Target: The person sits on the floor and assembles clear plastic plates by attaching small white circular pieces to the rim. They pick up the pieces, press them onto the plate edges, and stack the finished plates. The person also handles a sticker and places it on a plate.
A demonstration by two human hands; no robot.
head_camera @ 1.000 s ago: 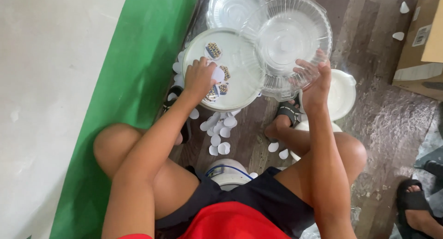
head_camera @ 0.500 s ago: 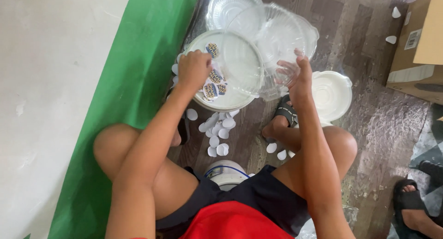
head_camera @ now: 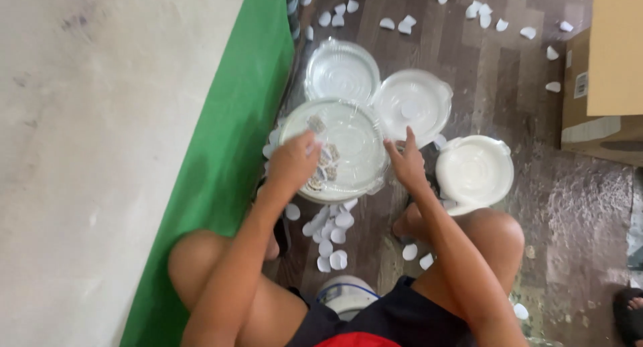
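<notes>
At frame centre, the clear lidded container (head_camera: 345,149) sits on the floor over scattered white paper discs (head_camera: 331,230). The left hand (head_camera: 295,163) presses curled fingers on its left rim; the right hand (head_camera: 405,161) rests spread fingers at its right edge. Press evenly around the rim, keeping the container flat and steady.

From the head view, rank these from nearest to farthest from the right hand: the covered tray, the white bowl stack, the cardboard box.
From the right hand:
1. Covered tray, touching it, on its left.
2. White bowl stack, just to its right.
3. Cardboard box, far right, at the frame's edge.
</notes>
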